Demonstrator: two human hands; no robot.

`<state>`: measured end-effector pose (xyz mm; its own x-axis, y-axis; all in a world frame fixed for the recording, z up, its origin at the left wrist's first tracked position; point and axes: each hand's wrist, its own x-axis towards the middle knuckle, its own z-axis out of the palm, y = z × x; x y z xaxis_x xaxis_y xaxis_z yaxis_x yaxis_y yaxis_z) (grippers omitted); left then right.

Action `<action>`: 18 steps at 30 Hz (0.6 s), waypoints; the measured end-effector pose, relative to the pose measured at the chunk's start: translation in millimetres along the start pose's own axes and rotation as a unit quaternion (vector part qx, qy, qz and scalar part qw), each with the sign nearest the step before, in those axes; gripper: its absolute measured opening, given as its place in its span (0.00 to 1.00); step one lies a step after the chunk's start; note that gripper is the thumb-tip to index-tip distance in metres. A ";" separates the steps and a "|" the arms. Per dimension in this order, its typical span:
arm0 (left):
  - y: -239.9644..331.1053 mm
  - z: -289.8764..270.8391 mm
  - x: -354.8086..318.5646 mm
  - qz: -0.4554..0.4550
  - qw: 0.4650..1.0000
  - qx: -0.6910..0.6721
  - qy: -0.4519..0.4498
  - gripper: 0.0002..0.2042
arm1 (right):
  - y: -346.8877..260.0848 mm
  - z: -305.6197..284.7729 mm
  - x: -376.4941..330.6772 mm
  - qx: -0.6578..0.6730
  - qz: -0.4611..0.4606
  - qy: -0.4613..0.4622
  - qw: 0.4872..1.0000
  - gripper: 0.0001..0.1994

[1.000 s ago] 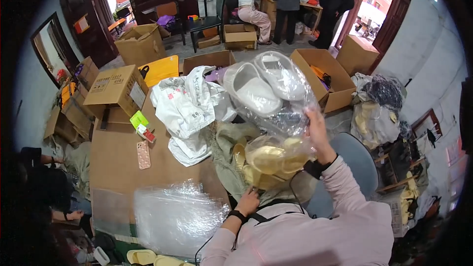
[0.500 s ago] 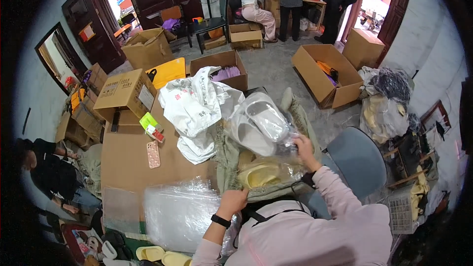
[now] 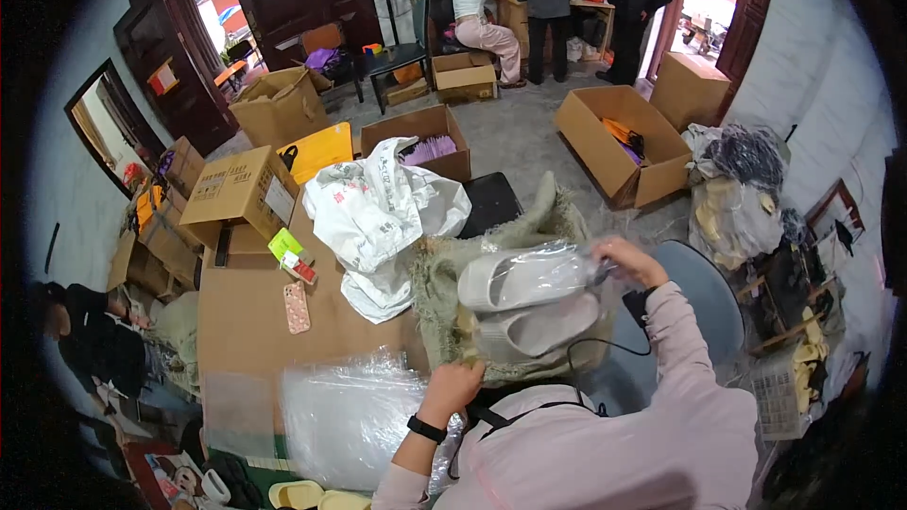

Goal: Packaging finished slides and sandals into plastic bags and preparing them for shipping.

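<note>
A pair of light grey slippers (image 3: 529, 281) in a clear plastic bag hangs over the mouth of a green woven sack (image 3: 439, 321). My right hand (image 3: 631, 262) is closed on the right end of this bag, above the sack's right side. My left hand (image 3: 453, 389) is closed on the near left edge of the sack and holds it. The slippers hide most of what lies inside the sack. Left of my left hand lies a stack of clear plastic bags (image 3: 350, 416) on the table.
A white woven sack (image 3: 364, 217), a patterned phone case (image 3: 297, 308) and a cardboard box (image 3: 241, 194) lie on the brown table (image 3: 246, 321). A grey-blue chair (image 3: 694, 307) stands at right. Open cartons (image 3: 624, 142) are on the floor; several people are farther off.
My right hand has moved right and slightly up, and the bagged slippers have turned from slanting to nearly level. They now cover the yellow slipper seen in the sack. My left hand stays at the sack's edge.
</note>
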<state>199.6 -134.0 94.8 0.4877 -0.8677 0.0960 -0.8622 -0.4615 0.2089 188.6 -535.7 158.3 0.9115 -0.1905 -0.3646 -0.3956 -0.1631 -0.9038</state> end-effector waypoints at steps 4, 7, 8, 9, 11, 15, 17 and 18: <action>2.0 -2.3 1.2 0.010 0.999 0.019 -0.040 0.04 | 31.8 38.7 35.1 -0.113 0.015 -0.025 0.993 0.14; 7.8 -9.3 2.3 0.033 0.999 -0.002 -0.010 0.04 | 53.5 64.4 70.0 -0.185 0.026 -0.108 0.976 0.16; 10.6 -14.6 3.5 0.034 0.999 0.001 -0.005 0.04 | 68.1 82.8 84.8 -0.190 0.012 -0.076 0.979 0.15; 11.7 -21.2 7.6 0.040 0.999 0.001 -0.007 0.04 | 86.0 97.3 103.0 -0.195 0.000 -0.042 0.980 0.15; 14.5 -37.8 19.5 0.054 0.996 -0.032 0.057 0.05 | 119.6 112.5 147.3 -0.290 -0.037 0.020 0.956 0.15; 15.2 -54.8 28.8 0.059 0.994 -0.028 0.084 0.06 | 152.8 111.4 198.6 -0.415 -0.001 0.083 0.906 0.15; 15.0 -54.8 28.3 0.052 0.996 -0.005 0.076 0.07 | 160.3 112.9 199.4 -0.431 0.019 0.089 0.898 0.16; 13.4 -56.8 26.9 0.046 0.996 -0.004 0.074 0.07 | 160.1 117.1 200.5 -0.450 0.036 0.093 0.888 0.17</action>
<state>209.0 -153.0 155.4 0.4214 -0.8695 0.2579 -0.9036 -0.3783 0.2009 321.3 -486.6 -85.7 0.8789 -0.3746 -0.2953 -0.4583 -0.8348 -0.3050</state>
